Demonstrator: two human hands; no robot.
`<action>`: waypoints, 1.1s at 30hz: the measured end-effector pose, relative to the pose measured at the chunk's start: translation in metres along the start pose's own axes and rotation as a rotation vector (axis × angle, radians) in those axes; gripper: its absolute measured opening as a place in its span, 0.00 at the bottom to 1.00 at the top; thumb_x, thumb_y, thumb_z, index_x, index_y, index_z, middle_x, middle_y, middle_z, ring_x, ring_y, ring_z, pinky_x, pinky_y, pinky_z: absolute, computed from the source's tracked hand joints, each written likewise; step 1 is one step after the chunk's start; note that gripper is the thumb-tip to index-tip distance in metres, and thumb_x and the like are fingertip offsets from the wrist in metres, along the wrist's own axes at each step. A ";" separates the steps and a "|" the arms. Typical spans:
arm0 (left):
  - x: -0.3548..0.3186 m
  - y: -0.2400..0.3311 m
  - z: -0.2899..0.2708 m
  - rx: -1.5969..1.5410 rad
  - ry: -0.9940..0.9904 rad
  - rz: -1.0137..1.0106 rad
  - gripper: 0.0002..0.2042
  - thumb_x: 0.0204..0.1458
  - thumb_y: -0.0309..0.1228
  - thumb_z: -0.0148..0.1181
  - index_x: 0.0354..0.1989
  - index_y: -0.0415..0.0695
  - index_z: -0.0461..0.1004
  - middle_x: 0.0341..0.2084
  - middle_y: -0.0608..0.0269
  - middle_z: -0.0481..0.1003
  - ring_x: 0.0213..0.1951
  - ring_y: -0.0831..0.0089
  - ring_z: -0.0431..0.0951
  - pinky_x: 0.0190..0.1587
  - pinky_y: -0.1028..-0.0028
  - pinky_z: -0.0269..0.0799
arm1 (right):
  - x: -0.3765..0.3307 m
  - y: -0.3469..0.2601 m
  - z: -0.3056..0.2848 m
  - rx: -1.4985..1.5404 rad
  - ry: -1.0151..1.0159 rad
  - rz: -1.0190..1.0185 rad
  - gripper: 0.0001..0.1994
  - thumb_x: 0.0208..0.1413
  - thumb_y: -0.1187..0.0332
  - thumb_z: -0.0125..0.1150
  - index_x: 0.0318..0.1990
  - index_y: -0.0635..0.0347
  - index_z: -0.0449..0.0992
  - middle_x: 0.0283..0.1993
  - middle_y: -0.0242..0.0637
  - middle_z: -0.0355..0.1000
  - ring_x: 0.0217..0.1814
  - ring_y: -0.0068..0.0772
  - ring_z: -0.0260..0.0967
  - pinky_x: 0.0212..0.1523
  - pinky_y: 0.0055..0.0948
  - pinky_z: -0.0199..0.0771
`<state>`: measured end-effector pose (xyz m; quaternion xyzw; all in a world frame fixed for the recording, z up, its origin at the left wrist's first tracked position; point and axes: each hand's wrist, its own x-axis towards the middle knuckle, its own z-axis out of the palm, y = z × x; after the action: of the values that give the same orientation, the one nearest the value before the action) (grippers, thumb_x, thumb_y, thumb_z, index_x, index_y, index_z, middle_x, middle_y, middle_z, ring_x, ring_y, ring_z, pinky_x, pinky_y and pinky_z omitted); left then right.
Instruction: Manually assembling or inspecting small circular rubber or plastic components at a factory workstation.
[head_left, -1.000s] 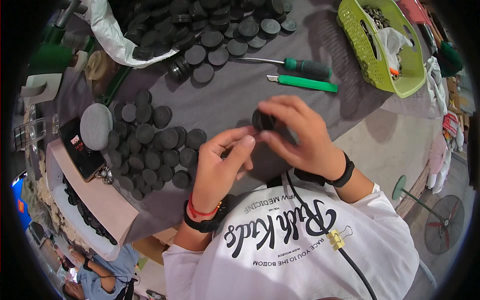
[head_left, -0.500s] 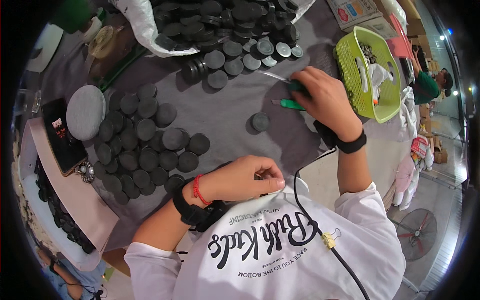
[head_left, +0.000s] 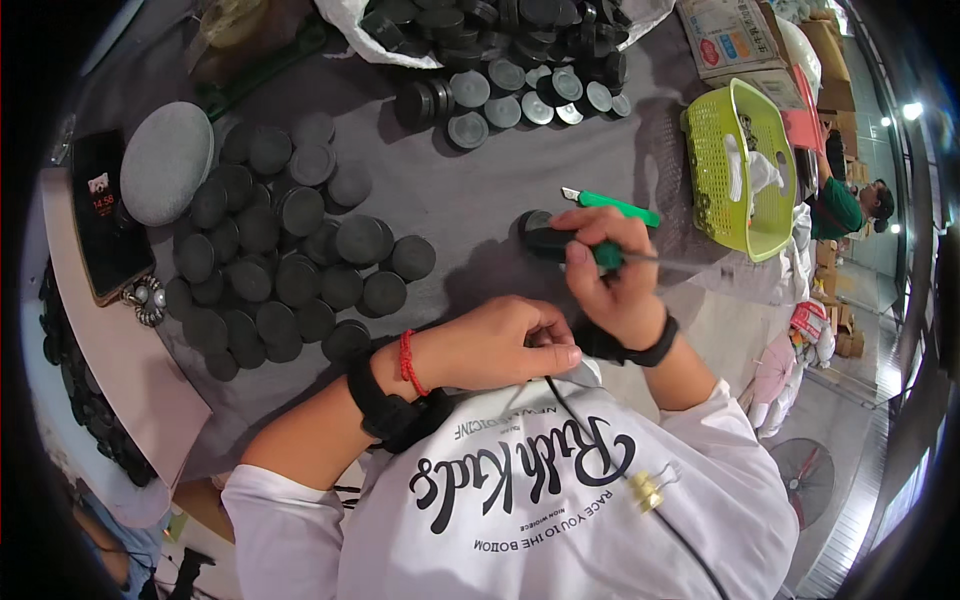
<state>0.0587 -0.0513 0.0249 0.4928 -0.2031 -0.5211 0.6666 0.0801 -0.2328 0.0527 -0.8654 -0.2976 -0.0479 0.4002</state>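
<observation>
- Right hand (head_left: 610, 275) grips a green-handled screwdriver (head_left: 575, 247), its black end touching a dark round disc (head_left: 535, 222) at its 9 o'clock, as if for levering.
- Left hand (head_left: 505, 345), fingers curled together, rests against the white shirt (head_left: 560, 490), empty as far as shows.
- Green utility knife (head_left: 612, 204) lies at the disc's 2 o'clock, within reach on the desk (head_left: 450, 190).

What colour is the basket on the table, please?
The basket is lime green, seen in the head view.

The single head-worn fisheye looked steeply down, close over the grey table (head_left: 470, 200) at frame centre; edges curved toward the rim.
</observation>
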 end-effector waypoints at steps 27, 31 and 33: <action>0.004 -0.010 0.000 0.030 0.057 0.105 0.13 0.53 0.36 0.58 0.38 0.38 0.73 0.29 0.67 0.75 0.28 0.83 0.71 0.30 0.79 0.68 | 0.007 -0.009 0.009 -0.200 0.001 0.384 0.15 0.49 0.67 0.62 0.44 0.61 0.71 0.33 0.44 0.68 0.26 0.43 0.67 0.26 0.33 0.67; 0.001 -0.008 0.001 -0.002 0.049 0.033 0.13 0.53 0.36 0.58 0.38 0.37 0.73 0.30 0.67 0.75 0.28 0.83 0.71 0.27 0.80 0.68 | 0.003 -0.007 0.017 -0.343 -0.190 0.368 0.20 0.45 0.68 0.64 0.48 0.59 0.69 0.37 0.44 0.63 0.33 0.48 0.68 0.30 0.39 0.68; 0.001 -0.004 -0.001 -0.002 0.031 0.012 0.13 0.53 0.36 0.58 0.38 0.38 0.73 0.30 0.67 0.75 0.28 0.83 0.71 0.26 0.81 0.68 | 0.002 0.000 0.016 -0.271 -0.038 0.365 0.18 0.43 0.70 0.65 0.44 0.59 0.69 0.37 0.43 0.64 0.34 0.48 0.68 0.30 0.38 0.68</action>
<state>0.0572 -0.0515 0.0206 0.4989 -0.1953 -0.5094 0.6734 0.0787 -0.2202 0.0423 -0.9515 -0.1343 0.0021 0.2769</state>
